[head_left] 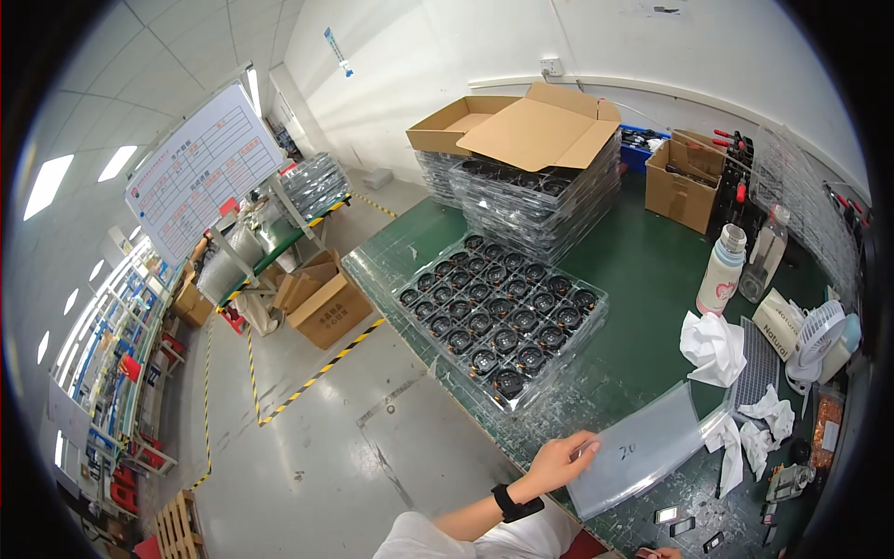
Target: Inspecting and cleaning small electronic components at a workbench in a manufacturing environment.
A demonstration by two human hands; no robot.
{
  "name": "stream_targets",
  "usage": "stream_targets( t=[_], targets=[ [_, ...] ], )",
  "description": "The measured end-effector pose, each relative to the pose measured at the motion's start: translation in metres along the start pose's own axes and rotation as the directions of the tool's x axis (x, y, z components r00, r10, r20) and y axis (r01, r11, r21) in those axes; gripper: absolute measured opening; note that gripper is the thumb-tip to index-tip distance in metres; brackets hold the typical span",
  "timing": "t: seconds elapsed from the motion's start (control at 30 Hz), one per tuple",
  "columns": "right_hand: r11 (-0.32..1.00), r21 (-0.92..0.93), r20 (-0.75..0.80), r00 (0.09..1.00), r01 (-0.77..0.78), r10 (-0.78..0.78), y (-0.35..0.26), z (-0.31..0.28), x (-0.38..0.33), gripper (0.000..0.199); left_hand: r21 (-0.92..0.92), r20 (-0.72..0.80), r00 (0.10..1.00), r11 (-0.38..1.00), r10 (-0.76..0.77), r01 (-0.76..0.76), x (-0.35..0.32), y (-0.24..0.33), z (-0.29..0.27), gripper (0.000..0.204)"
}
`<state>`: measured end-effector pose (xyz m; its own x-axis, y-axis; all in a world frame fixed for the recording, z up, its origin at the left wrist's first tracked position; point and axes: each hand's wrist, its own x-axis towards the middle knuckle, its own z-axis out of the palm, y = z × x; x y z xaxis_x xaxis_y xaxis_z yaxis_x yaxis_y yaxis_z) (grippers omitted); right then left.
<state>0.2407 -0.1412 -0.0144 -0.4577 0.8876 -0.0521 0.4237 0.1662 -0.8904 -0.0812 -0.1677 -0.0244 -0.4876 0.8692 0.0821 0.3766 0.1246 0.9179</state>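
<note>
My left hand [564, 460], with a dark band on the wrist, pinches the left edge of a clear plastic sheet [643, 447]. The sheet lies slanted over the near part of the green table and bears a small handwritten mark. Only a sliver of my right hand [663, 553] shows at the lower edge; its fingers are mostly cut off. Close to it lie several small rectangular pieces [683, 526] with dark rims. Beyond the sheet, a clear tray [559, 363] holds rows of round black parts [500, 306].
Stacked trays [549, 219] stand at the back under open cardboard boxes [531, 130]. Crumpled tissues [712, 349], a white bottle [722, 270], a clear bottle [765, 256] and a small fan [821, 331] line the right side. A carton [326, 303] sits on the floor at left.
</note>
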Motion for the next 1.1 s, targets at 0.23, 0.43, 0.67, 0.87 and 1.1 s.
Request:
stream_targets(
  t=[0.23, 0.43, 0.67, 0.87, 1.1],
  targets=[
    [1.000, 0.001, 0.022, 1.000, 0.022, -0.022, -0.0037, -0.0006, 0.0012, 0.021, 0.015, -0.021, 0.999, 0.999, 0.030, -0.030, 0.0000, 0.0003, 0.0003, 0.024],
    [0.999, -0.022, 0.018, 0.999, 0.040, -0.039, 0.0025, -0.0008, 0.0001, 0.021, 0.012, 0.011, 1.000, 1.000, 0.000, -0.001, -0.0013, -0.0019, 0.0006, 0.023],
    [0.999, -0.025, 0.015, 0.999, 0.031, -0.031, -0.0021, -0.0004, 0.0008, 0.019, -0.005, 0.006, 1.000, 1.000, 0.005, -0.005, 0.0002, -0.0049, 0.0013, 0.024],
    [0.998, -0.056, 0.014, 1.000, 0.029, -0.028, -0.0008, -0.0024, 0.0002, 0.021, -0.001, -0.006, 1.000, 1.000, 0.003, -0.003, -0.0002, 0.0011, -0.0010, 0.023],
    [0.998, -0.021, -0.005, 0.999, 0.053, -0.053, -0.0028, -0.0025, 0.0009, 0.025, -0.010, -0.007, 1.000, 1.000, -0.024, 0.024, 0.0002, 0.0013, 0.0003, 0.023]
  ],
)
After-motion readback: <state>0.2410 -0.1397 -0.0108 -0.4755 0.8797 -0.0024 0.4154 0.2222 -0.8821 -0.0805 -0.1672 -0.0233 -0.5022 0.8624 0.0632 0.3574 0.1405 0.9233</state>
